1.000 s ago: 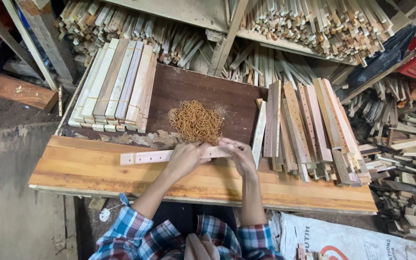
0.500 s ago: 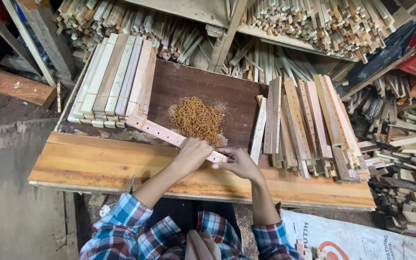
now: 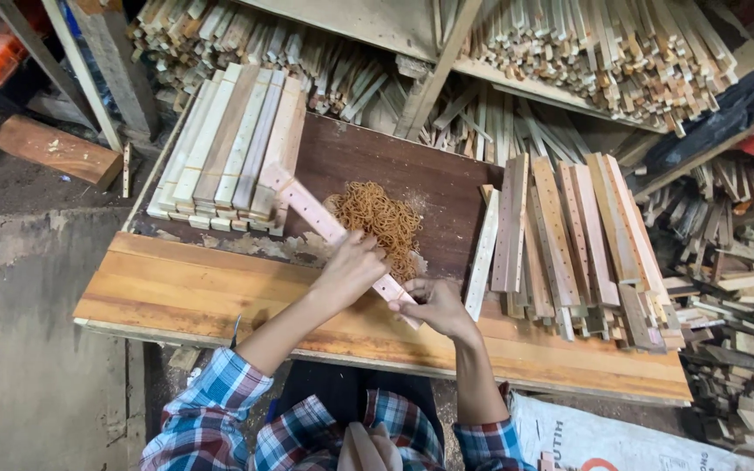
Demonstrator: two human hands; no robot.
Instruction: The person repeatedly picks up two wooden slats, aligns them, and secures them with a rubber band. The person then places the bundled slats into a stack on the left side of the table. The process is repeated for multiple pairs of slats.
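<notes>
A bundle of pale wooden slats with small holes [image 3: 307, 205] lies slanted over the workbench, its far end up near the left stack. My left hand [image 3: 355, 266] grips the bundle around its middle. My right hand [image 3: 438, 305] holds its near end just above the bench's light plank [image 3: 176, 288]. A heap of tan rubber bands [image 3: 381, 218] sits on the dark board [image 3: 403, 170] right behind both hands.
A neat stack of slats [image 3: 229, 148] lies at the left of the board, a looser pile of drilled slats [image 3: 569, 235] at the right. Shelves behind hold many wood sticks [image 3: 586, 52]. Scrap wood [image 3: 735, 288] litters the right; a white sack [image 3: 604, 440] lies below.
The slat bundle has swung from lying level along the bench edge to a steep slant, its far end rising toward the left stack. Both hands stayed on it.
</notes>
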